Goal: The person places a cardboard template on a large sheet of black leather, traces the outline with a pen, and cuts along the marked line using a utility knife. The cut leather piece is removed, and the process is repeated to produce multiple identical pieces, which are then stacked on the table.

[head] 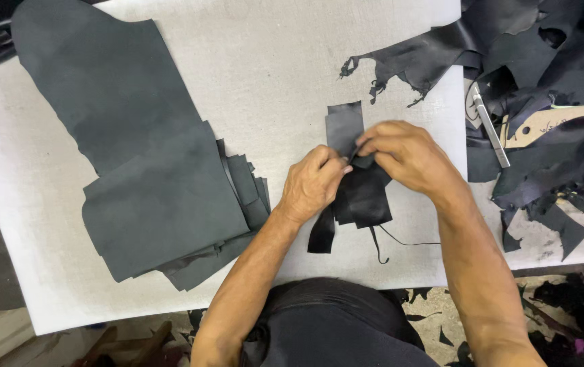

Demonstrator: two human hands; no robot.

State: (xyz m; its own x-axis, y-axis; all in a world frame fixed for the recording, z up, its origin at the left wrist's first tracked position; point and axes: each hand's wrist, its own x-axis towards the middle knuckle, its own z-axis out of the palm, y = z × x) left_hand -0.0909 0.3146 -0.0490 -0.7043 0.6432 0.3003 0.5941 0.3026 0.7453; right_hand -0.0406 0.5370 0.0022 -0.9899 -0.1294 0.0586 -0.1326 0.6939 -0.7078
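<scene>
A large sheet of dark grey leather (129, 129) lies across the left half of a pale grey worktop (271, 61), its lower end resting on a stack of cut grey-black pieces (241, 204) whose edges fan out to the right. At centre, the person's left hand (312, 182) is closed in a pinch on a bundle of black leather strips (360, 194), thumb and fingers curled tight around its upper left edge. The bundle is matt to faintly glossy black, its pieces overlapping; its long axis runs roughly away from the person, one flat strip pointing toward the far edge of the worktop and a narrower tail hanging toward the near edge, with a thin black thread (407, 241) trailing to the right. The right hand (404, 153) is likewise shut on the bundle's top, fingers bent over it and touching the left hand. Farther right, a silver-handled knife (490, 126) lies beside a tan card template (557, 122), half buried in a heap of black leather offcuts (543, 61).
</scene>
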